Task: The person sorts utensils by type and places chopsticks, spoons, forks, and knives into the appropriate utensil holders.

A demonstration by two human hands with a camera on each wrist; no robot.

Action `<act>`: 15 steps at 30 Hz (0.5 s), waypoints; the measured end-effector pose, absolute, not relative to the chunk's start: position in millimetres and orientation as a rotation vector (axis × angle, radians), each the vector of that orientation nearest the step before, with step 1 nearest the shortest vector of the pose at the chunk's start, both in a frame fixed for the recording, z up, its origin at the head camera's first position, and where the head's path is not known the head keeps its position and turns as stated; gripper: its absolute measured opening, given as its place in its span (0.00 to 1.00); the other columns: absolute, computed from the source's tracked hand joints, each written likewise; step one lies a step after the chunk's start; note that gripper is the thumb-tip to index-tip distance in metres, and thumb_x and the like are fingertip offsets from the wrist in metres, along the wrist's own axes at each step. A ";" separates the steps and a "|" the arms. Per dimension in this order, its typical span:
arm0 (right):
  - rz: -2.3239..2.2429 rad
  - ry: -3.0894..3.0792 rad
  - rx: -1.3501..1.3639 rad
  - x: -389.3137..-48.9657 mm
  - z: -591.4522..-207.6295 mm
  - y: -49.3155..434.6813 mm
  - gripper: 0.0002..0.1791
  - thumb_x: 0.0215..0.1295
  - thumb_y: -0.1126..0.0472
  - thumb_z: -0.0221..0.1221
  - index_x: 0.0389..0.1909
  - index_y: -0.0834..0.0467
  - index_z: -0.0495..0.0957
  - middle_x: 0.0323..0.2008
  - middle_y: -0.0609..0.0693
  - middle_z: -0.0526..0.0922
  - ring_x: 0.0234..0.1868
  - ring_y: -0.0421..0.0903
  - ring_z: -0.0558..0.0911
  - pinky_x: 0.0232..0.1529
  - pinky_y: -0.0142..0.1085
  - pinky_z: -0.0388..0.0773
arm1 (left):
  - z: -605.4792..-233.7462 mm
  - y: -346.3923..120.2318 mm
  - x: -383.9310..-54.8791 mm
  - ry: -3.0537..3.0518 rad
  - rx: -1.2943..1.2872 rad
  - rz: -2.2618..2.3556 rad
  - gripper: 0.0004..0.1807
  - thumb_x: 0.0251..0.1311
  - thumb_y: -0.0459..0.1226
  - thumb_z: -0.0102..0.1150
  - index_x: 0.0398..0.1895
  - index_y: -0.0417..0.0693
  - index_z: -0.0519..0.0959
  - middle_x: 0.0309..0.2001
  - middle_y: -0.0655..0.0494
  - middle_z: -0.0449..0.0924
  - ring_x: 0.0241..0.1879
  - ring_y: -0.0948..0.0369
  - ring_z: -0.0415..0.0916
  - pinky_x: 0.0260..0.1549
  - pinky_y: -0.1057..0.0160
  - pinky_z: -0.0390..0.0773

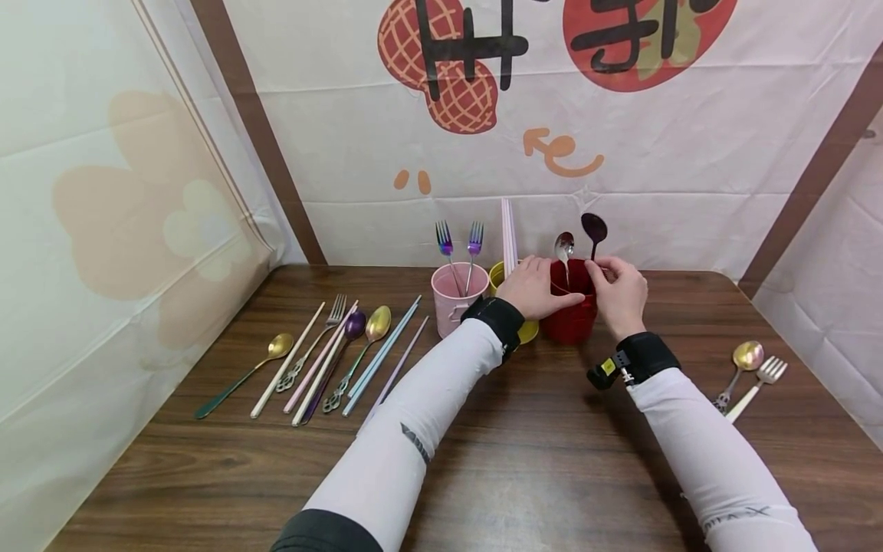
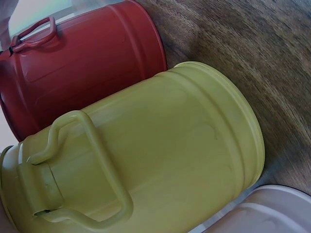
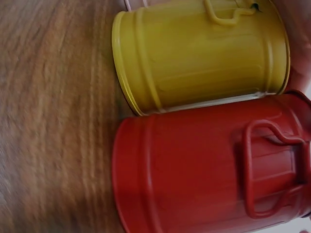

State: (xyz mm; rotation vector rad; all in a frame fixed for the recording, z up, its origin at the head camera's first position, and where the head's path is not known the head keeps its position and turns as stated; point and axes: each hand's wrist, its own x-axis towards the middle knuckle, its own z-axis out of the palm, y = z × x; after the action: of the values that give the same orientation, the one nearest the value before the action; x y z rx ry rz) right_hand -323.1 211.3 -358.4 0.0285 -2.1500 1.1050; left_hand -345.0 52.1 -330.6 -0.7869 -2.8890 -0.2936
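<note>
Thumb and fingers of the right hand (image 1: 621, 295) are bent close together at the right rim of the red cup (image 1: 569, 326), just where the handle of a dark spoon (image 1: 594, 228) goes down behind them; from where I stand I cannot tell if they pinch this handle or only the rim. Left hand (image 1: 534, 290) is spread wide, its thumb lying straight across the front of the same cup and its other fingers near the left rim, partly hidden from me. This cup stands upright a little right of the middle of the frame, and a silver spoon (image 1: 564, 245) leans inside it.

Just beside it, to the left, is the yellow cup (image 1: 528, 332), with pale chopsticks (image 1: 508, 238) rising from it, and then comes the pink cup (image 1: 451, 307) with two rainbow-coloured forks (image 1: 474, 238). Both wrist views show the red and yellow cups close together, each with a wire-like handle.

On the brown table (image 1: 524, 475), at the left of the frame, I see a slanted row of cutlery, among it a purple spoon (image 1: 355, 326). At the far right lie a golden-bowled spoon (image 1: 748, 355) and a white-handled fork (image 1: 771, 370).
</note>
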 end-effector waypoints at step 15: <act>1.125 -2.334 -0.102 -325.5 -357.6 211.0 0.16 0.66 0.56 0.61 0.41 0.67 0.85 0.54 0.55 0.81 0.58 0.56 0.75 0.55 0.48 0.69 | -334.7 54.5 -352.7 -2.908 -0.793 -0.277 0.40 0.59 0.70 0.45 0.60 0.48 0.70 0.54 0.55 0.75 0.55 0.60 0.67 0.60 0.66 0.63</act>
State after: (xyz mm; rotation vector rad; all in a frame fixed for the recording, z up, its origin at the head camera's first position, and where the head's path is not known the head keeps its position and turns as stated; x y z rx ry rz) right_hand -325.5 211.0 -357.6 -0.1015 -2.3336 1.1246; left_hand -352.7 54.5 -334.7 -0.7929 -2.9076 -0.2771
